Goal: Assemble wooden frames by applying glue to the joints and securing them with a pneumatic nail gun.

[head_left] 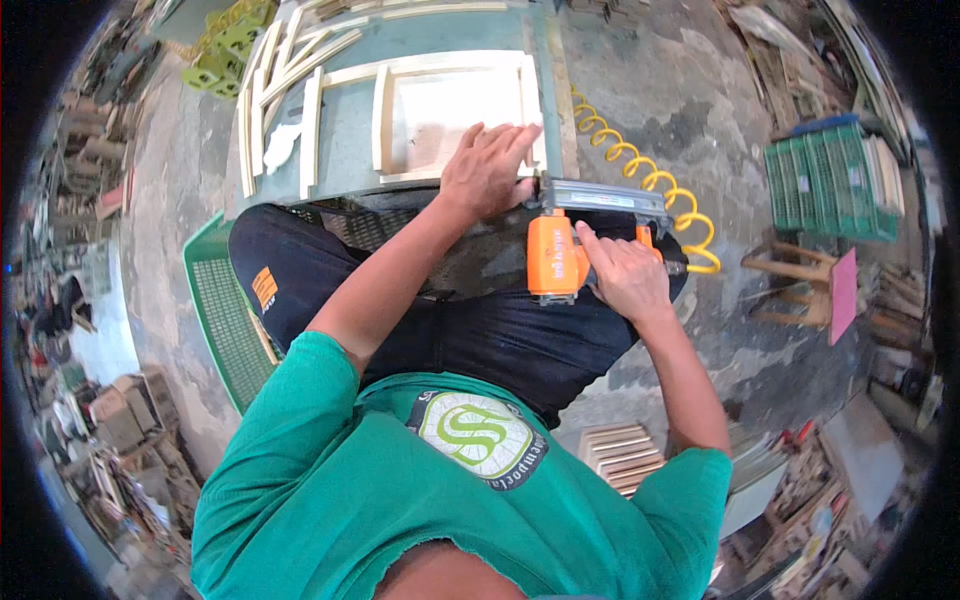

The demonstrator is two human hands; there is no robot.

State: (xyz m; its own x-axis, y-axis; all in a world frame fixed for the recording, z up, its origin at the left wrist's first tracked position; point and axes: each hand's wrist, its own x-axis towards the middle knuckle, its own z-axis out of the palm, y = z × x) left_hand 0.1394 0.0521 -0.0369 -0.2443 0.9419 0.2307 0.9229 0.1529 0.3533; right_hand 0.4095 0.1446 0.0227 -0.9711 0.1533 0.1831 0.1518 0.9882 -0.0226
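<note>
A pale wooden frame (381, 120) with a light panel in it lies at the near edge of the grey-green worktable (345, 130). My left hand (487, 168) grips its near right corner, fingers stretched over the wood and thumb low by the edge. My right hand (628, 268) is closed around the handle of an orange nail gun (552, 258). The gun's silver magazine (605, 197) points left, and its nose is close to my left thumb at the frame's corner. Whether the nose touches the wood, I cannot tell. A coiled yellow air hose (655, 180) runs from the gun's handle.
Loose wooden strips (285, 65) and a white piece (282, 146) lie on the table's left. A green crate (228, 310) stands left of my legs. Green baskets (830, 180) and a wooden stool (800, 285) with a pink top are to the right. Stacked frames (620, 455) sit near my right elbow.
</note>
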